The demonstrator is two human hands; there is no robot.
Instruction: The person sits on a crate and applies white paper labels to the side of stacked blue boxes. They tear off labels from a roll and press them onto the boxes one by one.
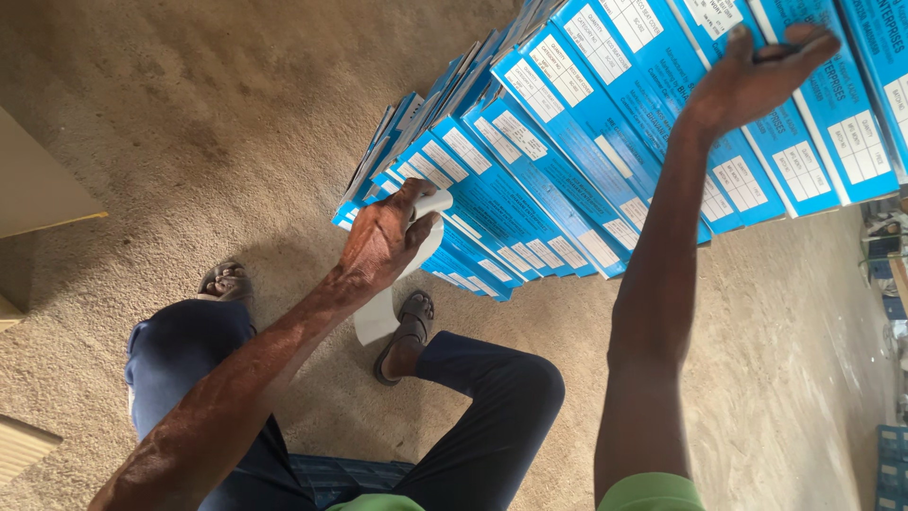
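A tall stack of blue cartons [567,142] with white labels rises from the floor in front of me. My right hand [757,76] reaches up and rests flat against the face of the upper cartons, fingers spread. My left hand [383,237] is low at the stack's bottom cartons, closed around a white strip of paper [383,308] that hangs down from it. My legs in dark blue trousers and sandalled feet [407,331] stand just before the stack.
Rough sandy concrete floor [189,123] surrounds the stack. A pale cardboard edge [38,189] lies at the left, another [24,445] at the lower left. More blue crates and clutter [889,284] sit at the right edge.
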